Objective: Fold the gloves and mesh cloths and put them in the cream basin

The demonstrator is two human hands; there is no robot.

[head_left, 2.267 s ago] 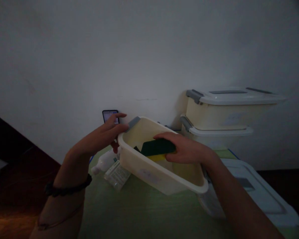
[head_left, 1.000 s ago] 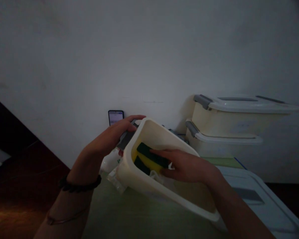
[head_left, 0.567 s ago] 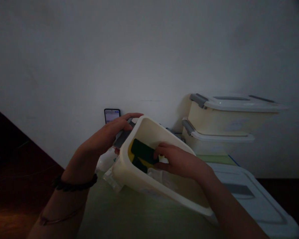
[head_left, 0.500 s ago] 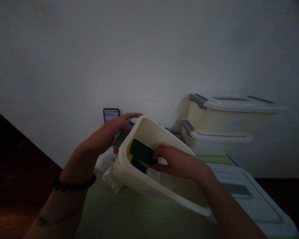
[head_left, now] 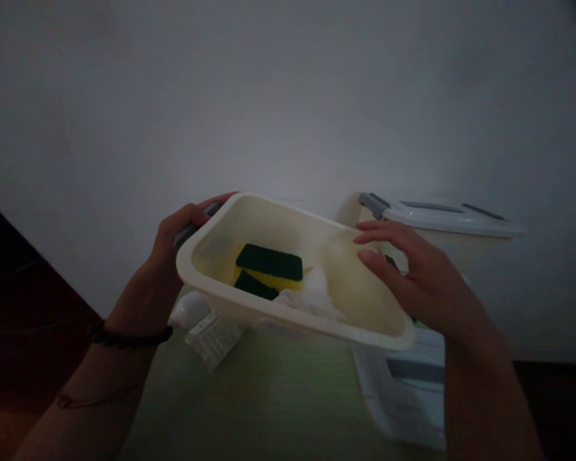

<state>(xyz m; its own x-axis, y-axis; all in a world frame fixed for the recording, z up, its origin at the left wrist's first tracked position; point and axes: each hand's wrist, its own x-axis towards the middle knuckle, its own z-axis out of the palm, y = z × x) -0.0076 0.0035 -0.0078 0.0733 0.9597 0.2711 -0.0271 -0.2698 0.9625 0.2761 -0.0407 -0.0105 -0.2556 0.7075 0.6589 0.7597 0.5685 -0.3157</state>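
A cream plastic bin (head_left: 365,301) is held up above the green surface (head_left: 249,397), tilted toward me. My left hand (head_left: 173,240) grips its left end at the grey handle. My right hand (head_left: 408,275) hovers at the bin's right end with its fingers spread, holding nothing. Inside the bin lie two yellow sponges with dark green tops (head_left: 269,266) and a crumpled white cloth or plastic (head_left: 312,298).
Bottles or packets (head_left: 206,323) lie on the green surface under the bin's left end. A lidded cream bin (head_left: 441,221) stands by the wall at right. A white lid (head_left: 408,397) lies at lower right. Dark floor shows at left.
My right hand let go of the sponge, which now lies in the bin, and drew back to the right end. The bin has been lifted and now hides the phone by the wall.
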